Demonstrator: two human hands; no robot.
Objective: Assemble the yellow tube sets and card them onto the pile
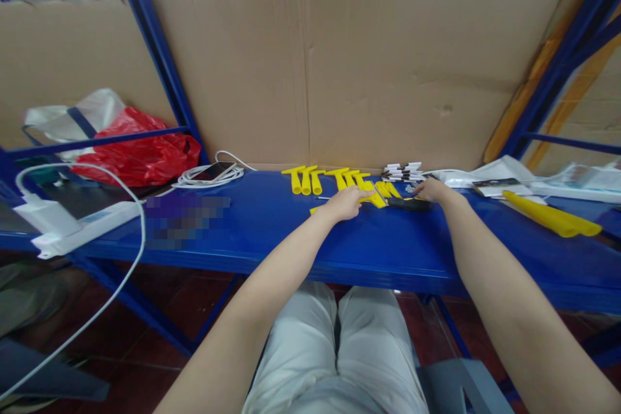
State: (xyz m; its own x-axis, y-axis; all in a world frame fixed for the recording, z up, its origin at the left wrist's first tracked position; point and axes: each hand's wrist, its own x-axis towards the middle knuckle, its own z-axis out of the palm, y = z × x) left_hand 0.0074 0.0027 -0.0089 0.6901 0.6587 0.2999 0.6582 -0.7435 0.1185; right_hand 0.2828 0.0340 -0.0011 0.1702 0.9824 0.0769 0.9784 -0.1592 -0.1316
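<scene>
My left hand (345, 202) is closed on a yellow plastic piece (377, 199) low over the blue shelf. My right hand (430, 189) reaches down with bent fingers beside a small pile of metal parts (410, 188), perhaps screws; what its fingertips pinch, if anything, is too small to make out. Between the hands lies a tool with a black handle (410, 205). Small flat yellow pieces (388, 189) are side by side behind it. A row of yellow T-shaped plastic pieces (305, 181) stretches along the back, left of my hands.
Black-and-white small items (402, 172) are stacked at the cardboard wall (388, 65). To the right lie long yellow tubes (553, 215) and clear plastic bags (504, 171). A coiled white cable (208, 176), a power strip (92, 228) and a red bag (140, 149) occupy the left.
</scene>
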